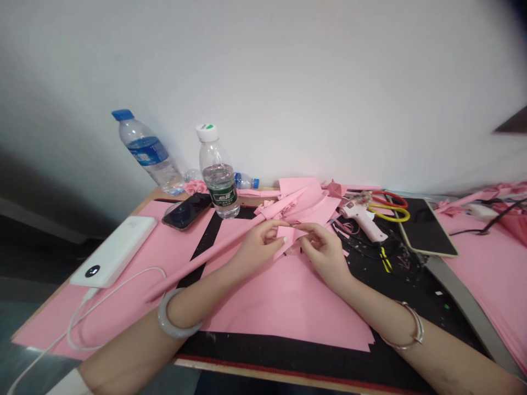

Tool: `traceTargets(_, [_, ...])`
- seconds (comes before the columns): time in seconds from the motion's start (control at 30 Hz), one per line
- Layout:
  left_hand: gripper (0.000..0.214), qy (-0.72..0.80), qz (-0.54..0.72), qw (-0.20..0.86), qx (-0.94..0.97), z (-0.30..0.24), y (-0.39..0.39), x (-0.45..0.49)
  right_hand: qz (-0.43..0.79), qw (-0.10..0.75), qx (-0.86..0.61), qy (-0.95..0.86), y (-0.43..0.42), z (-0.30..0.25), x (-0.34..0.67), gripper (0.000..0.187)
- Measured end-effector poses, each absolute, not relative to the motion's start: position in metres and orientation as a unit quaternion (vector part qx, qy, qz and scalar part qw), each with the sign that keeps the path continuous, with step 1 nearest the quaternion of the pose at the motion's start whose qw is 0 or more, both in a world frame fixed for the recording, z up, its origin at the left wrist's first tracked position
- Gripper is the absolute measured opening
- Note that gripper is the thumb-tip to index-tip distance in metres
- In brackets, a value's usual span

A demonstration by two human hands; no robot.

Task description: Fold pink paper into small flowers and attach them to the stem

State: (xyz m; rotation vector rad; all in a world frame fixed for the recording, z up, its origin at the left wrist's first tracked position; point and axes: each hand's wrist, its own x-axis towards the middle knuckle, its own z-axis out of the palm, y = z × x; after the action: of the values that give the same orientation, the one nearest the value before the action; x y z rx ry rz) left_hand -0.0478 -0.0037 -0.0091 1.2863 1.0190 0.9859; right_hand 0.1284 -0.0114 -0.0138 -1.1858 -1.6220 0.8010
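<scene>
My left hand [259,244] and my right hand [325,249] meet over the middle of the table, both pinching a small folded piece of pink paper [290,235]. The fingers of each hand are closed on it. Under them lies a large pink paper sheet [288,302] on a black mat [288,356]. A long rolled pink strip [197,269] runs from my left hand toward the lower left. A pale bangle sits on my left wrist and a thin metal bracelet on my right.
A white power bank [115,249] with cable, a phone [187,211] and two water bottles [218,173] [146,151] stand at the left. A glue gun [362,216], scissors [389,207], a tablet [428,230] and pink scraps [304,197] lie at the right.
</scene>
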Motion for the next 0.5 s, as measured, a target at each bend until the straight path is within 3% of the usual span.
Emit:
traceTargets(0.23, [0.016, 0.371, 0.400, 0.663, 0.512, -0.0023, -0.0067, -0.0475, 0.248, 0.490, -0.463, -0.695, -0.0132, -0.0096, 0.1292, 0.023])
traceTargets(0.5, [0.023, 0.360, 0.399, 0.680, 0.499, -0.0066, -0.0065, -0.0466, 0.215, 0.497, -0.430, -0.722, -0.0102, -0.0147, 0.1312, 0.016])
